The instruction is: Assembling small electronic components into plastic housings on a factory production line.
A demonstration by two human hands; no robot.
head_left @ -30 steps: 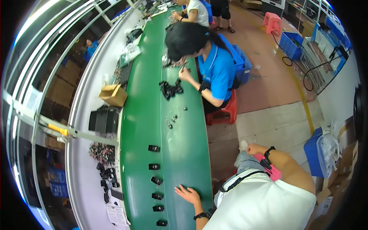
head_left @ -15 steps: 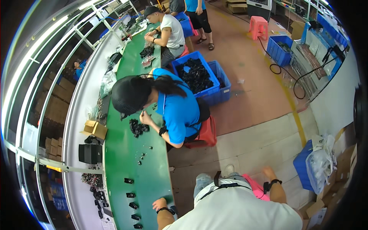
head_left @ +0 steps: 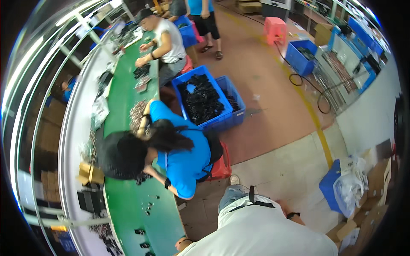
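Note:
At the near right edge of the green workbench (head_left: 160,222) is my left hand (head_left: 181,243), with a dark band on its wrist. It touches or hovers by the edge; its fingers are too small and blurred to read. Several small black parts (head_left: 144,245) lie on the bench to its left, and smaller black pieces (head_left: 148,205) lie farther up. My right hand (head_left: 283,207) is low beside my right hip, also banded at the wrist. Its fingers are mostly hidden behind my body, and I see nothing held in it.
A co-worker in blue (head_left: 183,158) sits ahead on a red stool (head_left: 221,164), leaning over the bench. Blue crates (head_left: 224,114) of black parts stand behind that person. To my right are a blue bin (head_left: 329,185) with plastic bags and cardboard boxes (head_left: 378,181).
The view has shifted, and my right hand has drawn in toward my hip. The pink patch beside me is out of sight. The blue-shirted co-worker now reaches an arm toward a pile of small parts.

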